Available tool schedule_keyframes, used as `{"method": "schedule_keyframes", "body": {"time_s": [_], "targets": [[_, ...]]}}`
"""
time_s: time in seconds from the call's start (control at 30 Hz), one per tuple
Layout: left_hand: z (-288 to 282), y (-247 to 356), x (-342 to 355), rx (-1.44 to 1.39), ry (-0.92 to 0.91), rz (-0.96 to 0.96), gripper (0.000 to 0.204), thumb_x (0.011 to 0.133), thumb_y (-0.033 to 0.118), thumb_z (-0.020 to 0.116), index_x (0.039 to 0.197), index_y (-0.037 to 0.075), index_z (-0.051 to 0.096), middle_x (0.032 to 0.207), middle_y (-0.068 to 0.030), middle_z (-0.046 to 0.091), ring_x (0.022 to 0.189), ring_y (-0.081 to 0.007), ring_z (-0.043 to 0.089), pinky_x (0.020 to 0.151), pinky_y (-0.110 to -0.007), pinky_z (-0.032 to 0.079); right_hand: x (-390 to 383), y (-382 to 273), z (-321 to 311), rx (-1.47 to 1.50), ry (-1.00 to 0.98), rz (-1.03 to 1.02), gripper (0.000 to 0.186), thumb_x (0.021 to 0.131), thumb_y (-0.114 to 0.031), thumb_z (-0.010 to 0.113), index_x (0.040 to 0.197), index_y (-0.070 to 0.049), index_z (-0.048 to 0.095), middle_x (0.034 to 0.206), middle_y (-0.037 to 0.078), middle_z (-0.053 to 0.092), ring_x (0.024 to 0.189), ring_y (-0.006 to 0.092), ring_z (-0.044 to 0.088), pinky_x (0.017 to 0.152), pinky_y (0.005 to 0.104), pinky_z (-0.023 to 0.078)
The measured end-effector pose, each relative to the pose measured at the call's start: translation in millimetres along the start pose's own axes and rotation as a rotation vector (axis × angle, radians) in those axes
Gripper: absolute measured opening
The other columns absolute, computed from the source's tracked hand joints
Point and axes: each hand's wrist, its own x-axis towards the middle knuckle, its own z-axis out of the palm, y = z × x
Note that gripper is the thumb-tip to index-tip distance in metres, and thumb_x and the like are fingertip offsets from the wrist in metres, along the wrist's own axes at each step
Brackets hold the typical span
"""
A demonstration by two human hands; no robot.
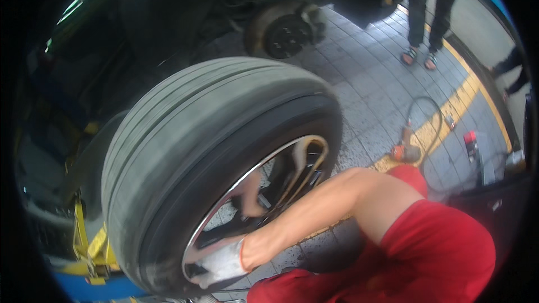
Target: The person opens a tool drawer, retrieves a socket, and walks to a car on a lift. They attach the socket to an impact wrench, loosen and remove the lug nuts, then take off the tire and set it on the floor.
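A large car wheel (224, 118) stands upright and tilted right in front of me, its tread dusty grey and its spokes dark and silvery. My right hand (222, 264), in a white glove with an orange cuff edge, is closed on the lower part of the wheel's rim. My bare forearm crosses in front of the spokes. Something skin-coloured shows between the spokes; I cannot tell what it is. Below the tyre, a small pale shape at the lower edge may be my left hand, but its fingers are hidden. Beyond the wheel is a bare brake disc and hub (283, 36) under a dark car.
An orange impact wrench (405, 148) with a hose lies on the tiled floor (365, 95) at right. Near it is a red-and-black object (471, 145). A person in dark trousers (429, 11) stands at the back right. Yellow lift parts (95, 247) stand left of the tyre.
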Motion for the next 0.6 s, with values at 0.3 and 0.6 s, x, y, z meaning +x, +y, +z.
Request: {"method": "schedule_keyframes", "body": {"time_s": [0.3,0.6], "targets": [[33,-10,-88,-0.564,-0.085,-0.934,0.051,0.101,0.028,0.062,0.141,-0.002,0.057,0.14,-0.0162,0.062,0.124,-0.0294,0.061,0.108,-0.044,0.048,50,63,97,-0.206,-0.312,-0.026,0.042,0.088,-0.045,0.069,0.106,-0.009,0.077,0.108,0.015,0.077,0.106,0.0326,0.071,0.093,0.0436,0.054],[-27,-80,-152,-0.882,0.326,-1.2,0.053,0.104,0.032,0.055,0.146,0.0,0.052,0.145,-0.0156,0.057,0.128,-0.0299,0.058,0.109,-0.046,0.048,63,46,191,-0.342,-0.597,-0.111,0.042,0.082,-0.049,0.072,0.099,-0.011,0.081,0.107,0.014,0.078,0.103,0.0331,0.073,0.089,0.0474,0.057]]}}
